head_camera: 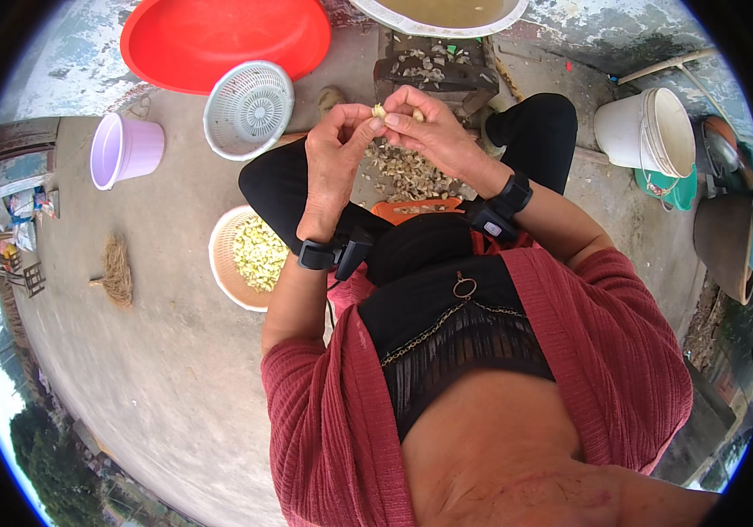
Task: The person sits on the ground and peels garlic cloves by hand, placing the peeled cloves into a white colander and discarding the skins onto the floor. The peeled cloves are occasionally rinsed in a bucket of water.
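My left hand [345, 135] and my right hand [432, 128] meet fingertip to fingertip above my spread knees. Between their thumbs and fingers is a small pale-yellow food piece [378, 110], too small to identify; another pale bit shows among the right fingers. A heap of brownish shells or peelings [409, 172] lies on the floor below, by an orange plastic container [416, 209], partly hidden by my body. Beside my left leg, a peach-coloured basket [223, 267] holds many yellow-green pieces [260, 253].
Ahead are a red basin [218, 46], a grey-white colander [249, 109], and a white basin of cloudy water [446, 27] over a small stool [439, 72] strewn with peelings. A lilac bucket [129, 151] and a straw hand broom [115, 271] lie left; a white bucket [643, 128] is right.
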Tool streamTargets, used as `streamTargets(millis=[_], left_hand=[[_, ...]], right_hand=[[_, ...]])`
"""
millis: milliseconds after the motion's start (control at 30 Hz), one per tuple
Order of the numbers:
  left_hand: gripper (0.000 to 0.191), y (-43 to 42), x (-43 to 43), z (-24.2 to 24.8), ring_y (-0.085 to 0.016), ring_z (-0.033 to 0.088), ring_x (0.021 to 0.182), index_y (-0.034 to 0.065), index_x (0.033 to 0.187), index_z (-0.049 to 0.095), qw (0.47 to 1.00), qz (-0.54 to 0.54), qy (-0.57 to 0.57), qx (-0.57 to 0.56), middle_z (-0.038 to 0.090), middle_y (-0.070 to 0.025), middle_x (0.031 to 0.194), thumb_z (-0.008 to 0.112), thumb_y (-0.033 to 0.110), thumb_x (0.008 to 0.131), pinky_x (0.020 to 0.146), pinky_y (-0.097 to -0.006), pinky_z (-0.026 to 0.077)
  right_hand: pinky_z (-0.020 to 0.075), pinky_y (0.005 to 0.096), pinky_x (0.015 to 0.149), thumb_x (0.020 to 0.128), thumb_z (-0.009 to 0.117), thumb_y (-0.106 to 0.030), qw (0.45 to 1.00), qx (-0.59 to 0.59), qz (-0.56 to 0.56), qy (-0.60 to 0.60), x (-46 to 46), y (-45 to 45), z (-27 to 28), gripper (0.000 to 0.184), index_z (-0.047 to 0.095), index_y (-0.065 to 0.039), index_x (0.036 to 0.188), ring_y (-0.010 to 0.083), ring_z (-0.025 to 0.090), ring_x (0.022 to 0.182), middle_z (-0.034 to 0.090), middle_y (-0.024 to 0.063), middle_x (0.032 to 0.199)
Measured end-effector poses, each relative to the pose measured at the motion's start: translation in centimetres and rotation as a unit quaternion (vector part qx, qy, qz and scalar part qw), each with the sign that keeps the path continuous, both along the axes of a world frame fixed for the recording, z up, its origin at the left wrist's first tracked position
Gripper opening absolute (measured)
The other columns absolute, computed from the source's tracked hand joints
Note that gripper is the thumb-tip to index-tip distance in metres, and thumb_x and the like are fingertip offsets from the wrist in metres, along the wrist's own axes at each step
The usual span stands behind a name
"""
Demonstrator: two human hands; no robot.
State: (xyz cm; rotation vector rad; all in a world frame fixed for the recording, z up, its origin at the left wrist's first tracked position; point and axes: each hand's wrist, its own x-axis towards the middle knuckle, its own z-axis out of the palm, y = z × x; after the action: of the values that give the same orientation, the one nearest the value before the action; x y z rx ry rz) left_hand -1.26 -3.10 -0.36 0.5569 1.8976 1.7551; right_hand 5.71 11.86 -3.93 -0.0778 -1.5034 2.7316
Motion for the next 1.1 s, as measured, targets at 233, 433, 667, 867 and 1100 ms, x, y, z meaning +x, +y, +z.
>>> streamTargets(millis=[233,433,667,867,1100], left_hand=[[0.015,-0.1,-0.2,-0.1,-0.002,0.049,0.065,0.0041,0.093,0.061,0.999,-0.016,0.0,0.029,0.061,0.002,0.077,0.061,0.018,0.086,0.054,-0.0157,0.033],[0.014,0.3,0.2,0.7,-0.002,0.044,0.061,0.0047,0.093,0.061,0.998,-0.001,-0.042,0.041,0.057,0.0034,0.075,0.061,0.017,0.086,0.055,-0.0158,0.034],[0.01,0.4,-0.5,1.1,-0.001,0.043,0.059,0.004,0.092,0.06,0.994,-0.044,-0.095,0.035,0.057,0.002,0.074,0.059,0.012,0.086,0.052,-0.0158,0.033],[0.004,0.4,-0.7,0.5,-0.002,0.04,0.053,0.0012,0.085,0.057,0.99,-0.063,-0.098,0.081,0.058,-0.0004,0.072,0.056,0.004,0.085,0.047,-0.017,0.029],[0.008,1.9,1.1,-0.6,-0.01,0.052,0.054,0.0016,0.077,0.054,0.967,0.095,0.233,-0.047,0.056,-0.0063,0.066,0.062,0.003,0.076,0.048,-0.0249,0.042]], right_hand=[[0.0373,0.0145,0.056,0.091,0.054,-0.014,1.0,-0.005,0.001,0.01,0.1,-0.2,0.3,0.011,0.05,-0.007,0.098,0.0046,0.051,0.071,0.06,0.0068,0.088],[0.0357,0.0131,0.052,0.091,0.052,-0.012,0.992,-0.119,0.04,0.003,-0.2,0.3,-0.3,0.008,0.051,-0.006,0.096,0.0056,0.053,0.072,0.06,0.009,0.089],[0.0364,0.0125,0.05,0.09,0.053,-0.009,0.977,-0.202,0.06,-0.008,-0.2,0.3,-1.0,0.008,0.053,-0.006,0.097,0.0075,0.057,0.077,0.06,0.0096,0.089],[0.0357,0.0126,0.049,0.09,0.053,-0.009,0.969,-0.227,0.09,-0.029,0.0,0.5,-1.1,0.008,0.053,-0.005,0.097,0.006,0.053,0.07,0.06,0.0087,0.088],[0.0397,0.0143,0.052,0.088,0.058,-0.012,0.995,-0.097,-0.003,-0.021,0.0,0.0,-0.6,0.01,0.056,-0.006,0.096,0.0038,0.052,0.068,0.058,0.0021,0.081]])
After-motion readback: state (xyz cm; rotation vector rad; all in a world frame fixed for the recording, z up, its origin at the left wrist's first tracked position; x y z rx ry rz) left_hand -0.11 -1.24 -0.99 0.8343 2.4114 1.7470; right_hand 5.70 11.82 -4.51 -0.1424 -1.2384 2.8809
